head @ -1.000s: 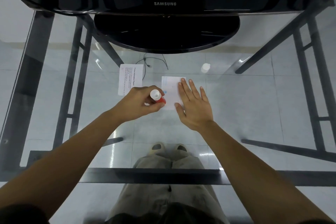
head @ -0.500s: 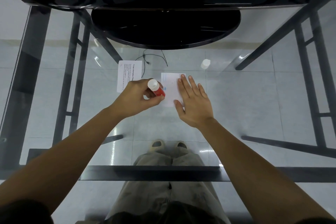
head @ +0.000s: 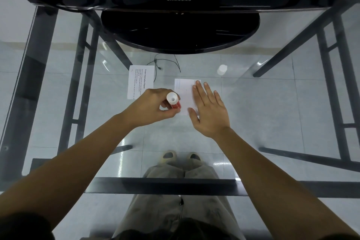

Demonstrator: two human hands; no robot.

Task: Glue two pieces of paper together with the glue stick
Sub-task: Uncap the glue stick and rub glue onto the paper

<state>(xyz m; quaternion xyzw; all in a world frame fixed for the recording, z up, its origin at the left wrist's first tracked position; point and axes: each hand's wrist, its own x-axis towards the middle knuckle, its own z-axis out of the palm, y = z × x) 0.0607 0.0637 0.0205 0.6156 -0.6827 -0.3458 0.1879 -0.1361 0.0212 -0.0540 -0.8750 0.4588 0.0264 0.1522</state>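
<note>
Step in hand: gluing the first sheet. Left hand [head: 151, 106] has its fingers [head: 171, 111] pinched around the glue stick [head: 174, 102], red barrel, white end facing the camera, working end down at the left edge of the right paper [head: 184, 93]. Can't tell if the tip actually touches the sheet; the hand hides it.

Right hand [head: 209, 112] lies flat on that paper, fingers [head: 208, 91] spread a little, palm down, pinning it to the glass table [head: 272, 113].

Second paper [head: 141, 82], printed, sits just left of the first, apart from it, partly under the left knuckles. White cap [head: 222, 69] stands farther back on the right, well apart from both hands.

Judgement: early to mid task, glue likely going on, nothing joined yet.

Next move calls for: covering the strip with glue while the right hand holds the sheet still, then parking the stick, picking up the printed paper, lining up edges and pressing it down. Risk: thin sheet creeping on glass.
</note>
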